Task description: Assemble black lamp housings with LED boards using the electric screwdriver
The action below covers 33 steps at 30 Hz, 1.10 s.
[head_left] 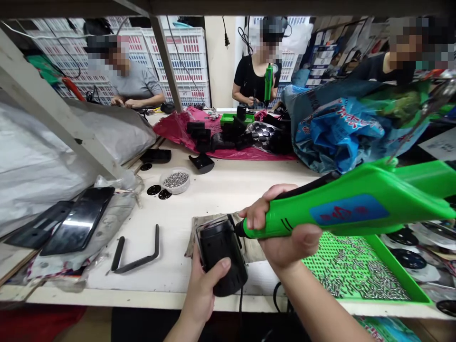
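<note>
My left hand [203, 287] grips a black cylindrical housing [226, 259], thumb across its front and fingers behind it. A thin U-shaped bracket seems to run along its upper side, and a dark cord hangs below it. My right hand [280, 251] is wrapped round a bright green electric screwdriver [347, 209] with a blue label. The tool lies nearly level, its black nose at the housing's upper right side; the bit's exact contact is hidden. Under the housing is a crumpled brown cloth [251, 249]. A separate black U-shaped bracket [138, 263] lies to the left.
A green tray [401, 280] of screws stands right, a clear tub [175, 181] of screws farther back. Black discs [154, 190], a phone-like black slab [80, 221] and a curved shell [202, 163] lie around. Blue bags [342, 128] bulge back right; several people sit beyond.
</note>
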Available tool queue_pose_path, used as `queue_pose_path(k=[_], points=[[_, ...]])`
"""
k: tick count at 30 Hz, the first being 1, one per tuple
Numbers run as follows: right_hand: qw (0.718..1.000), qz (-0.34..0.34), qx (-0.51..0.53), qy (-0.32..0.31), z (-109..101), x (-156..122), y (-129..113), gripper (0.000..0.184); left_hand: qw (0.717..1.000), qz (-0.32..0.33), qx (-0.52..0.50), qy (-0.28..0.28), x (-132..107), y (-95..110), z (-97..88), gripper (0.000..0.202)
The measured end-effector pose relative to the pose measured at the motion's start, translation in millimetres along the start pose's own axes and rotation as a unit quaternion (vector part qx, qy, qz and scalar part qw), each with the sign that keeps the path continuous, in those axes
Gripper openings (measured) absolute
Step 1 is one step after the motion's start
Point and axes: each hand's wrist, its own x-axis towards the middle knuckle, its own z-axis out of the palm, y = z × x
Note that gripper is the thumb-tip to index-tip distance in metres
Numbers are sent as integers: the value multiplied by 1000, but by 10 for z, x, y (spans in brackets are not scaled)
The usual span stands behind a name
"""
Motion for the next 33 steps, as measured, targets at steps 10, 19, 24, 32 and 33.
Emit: queue_pose_path(k=[10, 19, 24, 32, 33], points=[[1000, -1, 17, 6, 9, -25, 6, 49, 1000, -13, -5, 14, 3, 20, -1, 80], [999, -22, 22, 39, -42, 5, -158, 52, 1000, -24, -12, -13, 33, 13, -41, 77], [998, -29, 1, 50, -80, 29, -210, 49, 999, -36, -23, -21, 31, -4, -101, 76], [966, -12, -245, 77, -463, 249, -239, 35, 991, -61, -113, -26, 120, 125, -15, 73], [952, -5, -295, 77, -487, 257, -261, 32, 991, -50, -120, -28, 151, 143, 23, 74]])
